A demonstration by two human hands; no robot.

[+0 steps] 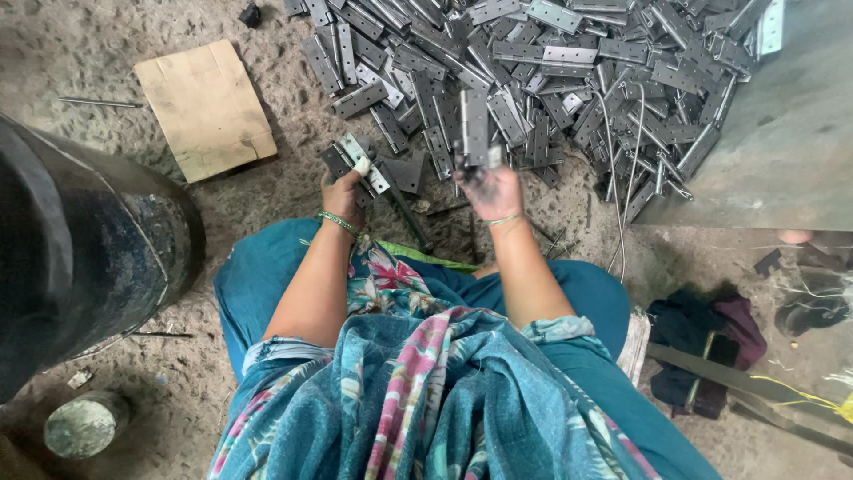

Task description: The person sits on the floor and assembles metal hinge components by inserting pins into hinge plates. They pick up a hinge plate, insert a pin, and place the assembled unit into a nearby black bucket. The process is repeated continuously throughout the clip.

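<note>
Your left hand (342,197) clamps a small bundle of grey steel hinge leaves (354,162), keeping them together; your right hand (491,191) grips one upright grey hinge (474,129), just near the far heap of loose hinges (569,71).

Teal trousers, floral teal-and-pink scarf, short pale sleeves, green bangle at left wrist, thin bangle at right

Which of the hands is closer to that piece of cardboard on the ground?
The left hand. It holds hinge pieces just right of the cardboard, near its lower corner. The right hand is farther right, beyond the left, holding a hinge.
</note>
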